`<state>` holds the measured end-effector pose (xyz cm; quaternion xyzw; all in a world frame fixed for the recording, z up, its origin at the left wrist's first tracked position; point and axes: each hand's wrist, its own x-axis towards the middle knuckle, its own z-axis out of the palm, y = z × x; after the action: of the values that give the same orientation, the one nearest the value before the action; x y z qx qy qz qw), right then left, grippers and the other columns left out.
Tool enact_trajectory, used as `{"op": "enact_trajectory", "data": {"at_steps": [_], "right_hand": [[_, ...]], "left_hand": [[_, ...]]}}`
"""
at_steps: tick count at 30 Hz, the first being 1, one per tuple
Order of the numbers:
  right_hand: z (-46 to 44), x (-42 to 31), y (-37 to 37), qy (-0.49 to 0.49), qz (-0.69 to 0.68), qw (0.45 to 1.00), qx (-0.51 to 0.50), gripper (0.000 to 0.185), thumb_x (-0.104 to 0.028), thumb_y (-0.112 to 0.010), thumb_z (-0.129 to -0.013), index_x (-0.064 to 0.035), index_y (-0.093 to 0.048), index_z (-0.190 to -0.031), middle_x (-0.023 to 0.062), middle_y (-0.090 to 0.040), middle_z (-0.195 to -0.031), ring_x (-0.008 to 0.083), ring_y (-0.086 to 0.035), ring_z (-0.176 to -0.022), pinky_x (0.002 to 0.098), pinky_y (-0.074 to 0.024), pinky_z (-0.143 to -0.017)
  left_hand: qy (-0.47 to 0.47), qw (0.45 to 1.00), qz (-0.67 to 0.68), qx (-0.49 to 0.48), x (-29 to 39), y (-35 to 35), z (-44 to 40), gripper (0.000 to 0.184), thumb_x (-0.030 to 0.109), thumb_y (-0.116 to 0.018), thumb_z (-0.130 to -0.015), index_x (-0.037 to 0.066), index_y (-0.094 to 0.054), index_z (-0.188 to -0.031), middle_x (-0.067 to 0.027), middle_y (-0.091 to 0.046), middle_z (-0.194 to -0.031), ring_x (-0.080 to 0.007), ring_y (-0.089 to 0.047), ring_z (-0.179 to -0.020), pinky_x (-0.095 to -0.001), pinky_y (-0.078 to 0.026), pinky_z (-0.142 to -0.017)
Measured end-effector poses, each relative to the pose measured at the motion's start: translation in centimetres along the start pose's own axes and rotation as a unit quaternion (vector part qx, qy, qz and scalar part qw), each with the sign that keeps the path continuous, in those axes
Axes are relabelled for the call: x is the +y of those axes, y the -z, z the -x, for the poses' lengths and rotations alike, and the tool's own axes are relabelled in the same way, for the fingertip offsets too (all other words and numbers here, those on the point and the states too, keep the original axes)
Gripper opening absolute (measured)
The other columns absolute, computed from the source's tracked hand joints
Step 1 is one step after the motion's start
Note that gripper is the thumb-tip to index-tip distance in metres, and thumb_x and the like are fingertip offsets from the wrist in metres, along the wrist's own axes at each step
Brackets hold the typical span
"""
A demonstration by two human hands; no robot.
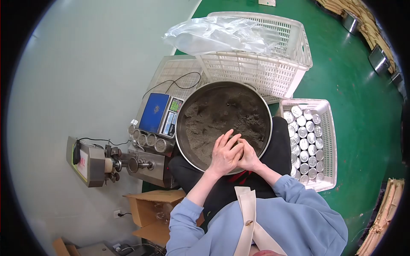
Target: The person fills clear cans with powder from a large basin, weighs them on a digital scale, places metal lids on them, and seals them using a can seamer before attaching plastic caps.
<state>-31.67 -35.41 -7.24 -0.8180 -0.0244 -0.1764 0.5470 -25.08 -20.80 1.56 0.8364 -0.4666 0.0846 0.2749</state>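
A large round metal pot sits before my lap, holding loose, crumbly grey-brown material. Over its near rim my two hands are brought together. My left hand curves across with its fingers bent toward the right one. My right hand is cupped against it, its fingers closed. Whatever lies between the palms is hidden by the fingers, and I cannot make it out.
Left of the pot are a blue-topped scale, several clear jars and a metal machine. A white crate with plastic film stands beyond. At right, another crate holds many silver-lidded cans. A cardboard box is lower left.
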Motion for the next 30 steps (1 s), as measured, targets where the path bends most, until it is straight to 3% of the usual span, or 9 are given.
{"op": "enact_trajectory", "data": {"at_steps": [6, 10, 11, 13, 15, 17, 20, 27, 30], "right_hand": [[-0.7, 0.7, 0.6, -0.096, -0.045, 0.994, -0.015, 0.083, -0.025, -0.092, -0.068, -0.0013, -0.052, -0.136, 0.0223, -0.066, -0.125, 0.0384, -0.068, -0.118, 0.0448, -0.0550, -0.099], [-1.6, 0.8, 1.2, -0.119, -0.050, 0.992, 0.011, 0.084, -0.028, -0.093, -0.069, -0.0013, -0.052, -0.137, 0.0189, -0.067, -0.125, 0.0332, -0.068, -0.119, 0.0425, -0.0537, -0.103], [-1.7, 0.6, 1.1, -0.116, -0.060, 0.991, 0.006, 0.085, -0.028, -0.093, -0.068, -0.0013, -0.052, -0.138, 0.0193, -0.067, -0.126, 0.0330, -0.068, -0.119, 0.0424, -0.0535, -0.103], [-1.7, 0.0, 0.9, -0.112, -0.079, 0.991, -0.010, 0.087, -0.028, -0.093, -0.068, -0.0013, -0.051, -0.139, 0.0202, -0.065, -0.128, 0.0328, -0.067, -0.120, 0.0422, -0.0532, -0.103], [-1.3, 0.2, 0.2, -0.096, -0.077, 0.992, -0.032, 0.091, -0.030, -0.094, -0.066, -0.0012, -0.051, -0.142, 0.0209, -0.063, -0.133, 0.0346, -0.064, -0.125, 0.0439, -0.0501, -0.107], [-1.0, 0.2, -0.2, -0.044, -0.037, 0.998, -0.040, 0.095, -0.032, -0.094, -0.065, -0.0009, -0.050, -0.143, 0.0216, -0.061, -0.137, 0.0368, -0.060, -0.129, 0.0458, -0.0464, -0.111], [-0.6, 0.5, -0.1, 0.039, 0.040, 0.997, -0.055, 0.101, -0.038, -0.095, -0.062, 0.0003, -0.051, -0.144, 0.0232, -0.057, -0.141, 0.0420, -0.050, -0.139, 0.0496, -0.0373, -0.119], [-2.3, -4.3, 2.1, 0.056, 0.022, 0.995, -0.081, 0.121, -0.043, -0.093, -0.069, 0.0064, -0.029, -0.159, 0.0299, -0.042, -0.153, 0.0479, -0.042, -0.145, 0.0523, -0.0331, -0.123], [-4.1, -6.4, 2.0, 0.172, 0.177, 0.963, -0.110, 0.085, -0.037, -0.084, -0.076, 0.0000, -0.052, -0.145, 0.0229, -0.054, -0.144, 0.0419, -0.054, -0.132, 0.0485, -0.0467, -0.110]], "left_hand": [[-0.013, 0.999, 0.024, 0.030, -0.4, 1.1, 2.7, 0.041, 0.019, -0.075, -0.087, 0.016, -0.076, -0.128, -0.0197, -0.053, -0.154, -0.0428, -0.042, -0.148, -0.0527, -0.037, -0.119], [0.103, 0.977, 0.009, 0.187, -2.2, -0.5, 5.9, 0.046, 0.017, -0.076, -0.091, 0.014, -0.071, -0.137, -0.0252, -0.052, -0.153, -0.0419, -0.045, -0.147, -0.0502, -0.038, -0.120], [0.265, 0.908, 0.221, 0.237, -3.6, -2.5, 6.5, 0.046, 0.016, -0.074, -0.094, 0.013, -0.068, -0.139, -0.0233, -0.054, -0.152, -0.0400, -0.047, -0.145, -0.0496, -0.039, -0.119], [0.516, 0.564, 0.578, 0.284, -5.4, -6.9, 7.5, 0.046, 0.016, -0.071, -0.099, 0.010, -0.062, -0.144, -0.0194, -0.057, -0.150, -0.0362, -0.052, -0.142, -0.0484, -0.041, -0.118], [0.516, 0.506, 0.665, 0.187, -4.6, -7.9, 6.6, 0.043, 0.033, -0.058, -0.107, 0.012, -0.058, -0.145, -0.0079, -0.061, -0.145, -0.0278, -0.060, -0.132, -0.0480, -0.048, -0.113], [0.429, 0.333, 0.829, 0.132, -4.1, -8.8, 6.6, 0.049, 0.046, -0.051, -0.108, 0.013, -0.060, -0.143, -0.0066, -0.063, -0.143, -0.0278, -0.061, -0.131, -0.0504, -0.051, -0.111], [0.340, 0.266, 0.890, 0.146, -4.0, -10.6, 6.8, 0.055, 0.054, -0.048, -0.107, 0.014, -0.061, -0.141, -0.0083, -0.064, -0.142, -0.0297, -0.062, -0.131, -0.0519, -0.051, -0.110], [0.325, 0.265, 0.899, 0.128, -3.5, -10.3, 6.8, 0.060, 0.058, -0.045, -0.108, 0.012, -0.059, -0.144, -0.0110, -0.062, -0.145, -0.0295, -0.060, -0.133, -0.0518, -0.048, -0.115], [0.314, 0.279, 0.895, 0.148, -2.2, -9.9, 6.1, 0.061, 0.056, -0.048, -0.106, 0.011, -0.055, -0.146, -0.0100, -0.060, -0.146, -0.0278, -0.057, -0.136, -0.0475, -0.048, -0.114]]}}
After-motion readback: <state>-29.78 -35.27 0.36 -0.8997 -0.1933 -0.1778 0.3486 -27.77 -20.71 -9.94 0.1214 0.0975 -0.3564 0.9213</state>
